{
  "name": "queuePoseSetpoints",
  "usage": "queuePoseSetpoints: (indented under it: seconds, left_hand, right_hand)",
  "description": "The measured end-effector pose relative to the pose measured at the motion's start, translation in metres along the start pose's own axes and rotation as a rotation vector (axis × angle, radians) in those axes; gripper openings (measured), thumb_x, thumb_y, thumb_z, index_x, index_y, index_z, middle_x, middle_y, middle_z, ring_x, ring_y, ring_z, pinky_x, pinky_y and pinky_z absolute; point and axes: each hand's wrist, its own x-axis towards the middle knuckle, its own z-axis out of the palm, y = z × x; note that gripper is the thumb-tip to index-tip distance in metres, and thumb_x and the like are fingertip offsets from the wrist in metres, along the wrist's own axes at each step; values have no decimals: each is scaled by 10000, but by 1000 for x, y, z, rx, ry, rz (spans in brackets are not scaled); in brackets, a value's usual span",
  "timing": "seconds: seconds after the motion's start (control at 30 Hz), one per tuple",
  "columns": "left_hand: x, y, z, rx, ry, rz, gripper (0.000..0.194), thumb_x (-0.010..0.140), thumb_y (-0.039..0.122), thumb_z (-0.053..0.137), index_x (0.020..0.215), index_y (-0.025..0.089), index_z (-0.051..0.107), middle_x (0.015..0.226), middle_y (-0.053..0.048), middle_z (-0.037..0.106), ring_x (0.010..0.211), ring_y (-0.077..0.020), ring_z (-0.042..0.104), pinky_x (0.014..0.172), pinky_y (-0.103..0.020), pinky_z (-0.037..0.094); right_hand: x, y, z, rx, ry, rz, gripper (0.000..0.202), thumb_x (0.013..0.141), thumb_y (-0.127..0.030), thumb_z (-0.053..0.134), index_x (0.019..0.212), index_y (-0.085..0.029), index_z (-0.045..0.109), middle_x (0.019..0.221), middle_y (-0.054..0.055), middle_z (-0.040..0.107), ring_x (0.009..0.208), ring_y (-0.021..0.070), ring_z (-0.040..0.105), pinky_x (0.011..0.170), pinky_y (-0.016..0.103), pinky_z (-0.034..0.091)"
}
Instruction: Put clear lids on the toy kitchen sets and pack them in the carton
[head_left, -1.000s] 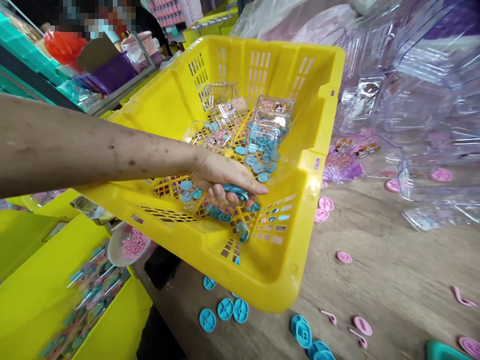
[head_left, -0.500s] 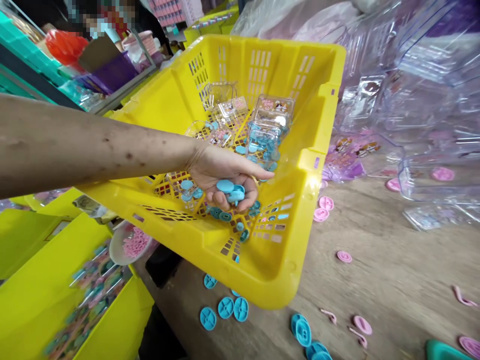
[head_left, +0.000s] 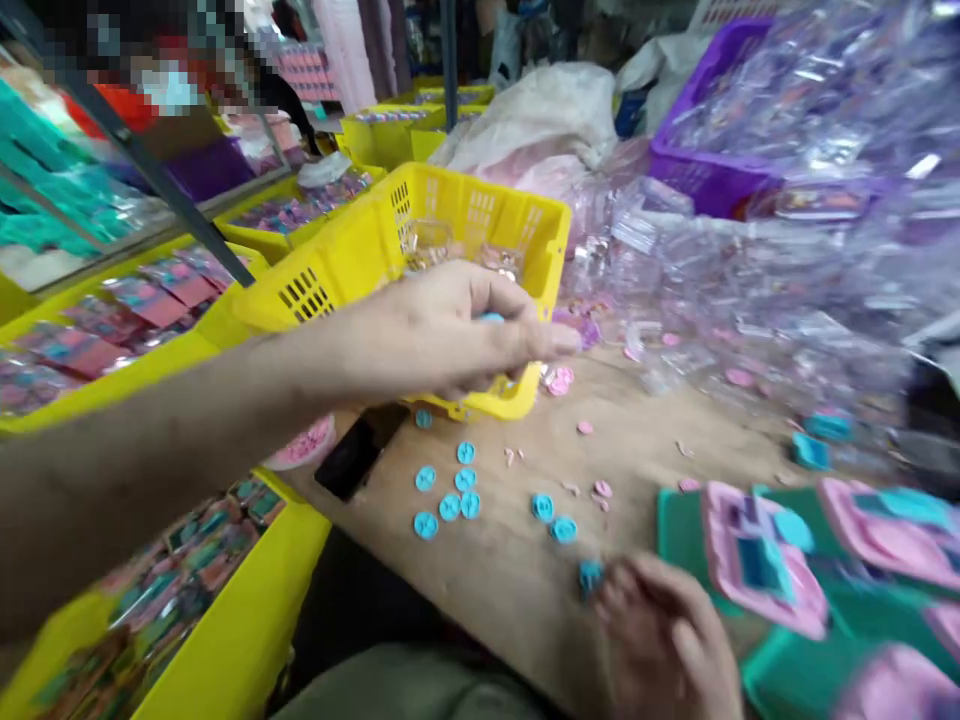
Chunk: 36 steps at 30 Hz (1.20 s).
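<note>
My left hand [head_left: 457, 335] is over the near side of a yellow basket [head_left: 510, 403], its fingers curled. A bit of blue plastic [head_left: 491, 317] shows between thumb and fingers; the rest of what it holds is hidden. At the lower right, my right hand [head_left: 667, 630] is blurred, fingers loosely bent and thumb apart. Its fingertips are at a small blue disc [head_left: 590, 576] on the wooden table [head_left: 510, 580]; whether they touch it I cannot tell. Several more blue discs [head_left: 465, 480] lie between the basket and my right hand.
Green boxes with pink trays [head_left: 765, 570] stand to the right. Clear plastic cases [head_left: 675, 250] are piled behind, by a purple crate [head_left: 675, 165]. Pink pieces [head_left: 559, 380] are scattered on the table. Yellow bins of packed items [head_left: 217, 620] stand at the left.
My view has swung right and back. My left hand has turned from palm up, with blue discs showing, to knuckles up. My right hand has come into view at the lower right.
</note>
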Motion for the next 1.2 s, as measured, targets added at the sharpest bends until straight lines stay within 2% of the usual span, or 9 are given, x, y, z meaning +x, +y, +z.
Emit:
queuePoseSetpoints:
  seconds: [0.07,0.17,0.23,0.3,0.5,0.67,0.77,0.97,1.2]
  left_hand:
    - [-34,0,59,68,39,140,394,1165,505,602,940,207,725,845,-45,714,821,-210,731,807,-360,637]
    - [-75,-27,146,274,104,277,354,1188,401,481,1326,165,705,1283,-171,783,1239,-334,740,1132,-530,603]
    - [-94,-53,185,383,166,290,465,1165,354,474,1552,116,571,1527,-252,683,1447,-405,632,1250,-642,505]
    - [-106,-75,201,396,197,297,614,1114,293,512,1689,104,417,1637,-271,594,1534,-426,553,1292,-674,451]
    - [-136,-91,184,241,135,420,867,1012,196,659,1784,218,264,1706,-208,540,1569,-367,528,1331,-607,436]
    - [-153,-87,185,274,314,407,482,1085,223,698,1557,252,601,1480,-127,713,1383,-320,637,1233,-539,512]
    - [-149,-89,197,254,269,352,293,1107,254,702,1395,260,758,1393,-113,755,1289,-310,667,1162,-525,569]
    - [-131,-104,203,-5,270,313,177,1103,255,692,1240,254,802,1301,-93,831,1257,-268,778,1141,-470,639]
    - [-119,-127,200,129,202,159,153,1061,241,727,1193,207,795,1156,-90,853,1029,-261,822,971,-413,681]
  right_hand:
    - [-8,-30,49,384,-70,313,490,1065,-736,656,1374,-394,823,1406,74,824,1240,323,799,967,471,705]
    - [-7,-45,97,710,-138,605,533,1152,-662,458,1441,-324,753,1497,79,781,1438,323,721,1208,580,618]
    - [-7,-38,108,816,-65,697,493,1191,-512,362,1411,-281,737,1403,79,820,1429,302,732,1247,592,594]
    - [-13,-25,111,867,2,732,475,1193,-427,333,1379,-248,732,1326,92,846,1403,302,752,1245,606,598]
    - [-40,4,108,930,78,704,461,1195,-372,361,1501,-219,670,1415,116,823,1464,284,727,1274,594,582]
    - [-52,8,96,818,40,628,377,1141,-301,473,1399,-226,737,1425,94,820,1477,264,713,1248,510,609]
    - [-55,13,91,725,-50,571,313,1076,-311,550,1246,-230,801,1344,78,841,1376,250,758,1229,450,623]
    - [-45,29,72,387,-144,427,417,893,-288,839,1308,-261,808,1250,26,852,1173,179,813,1211,376,625]
    - [-29,37,40,-273,-191,200,659,910,-531,897,1444,-249,632,1070,29,840,737,185,834,667,301,679]
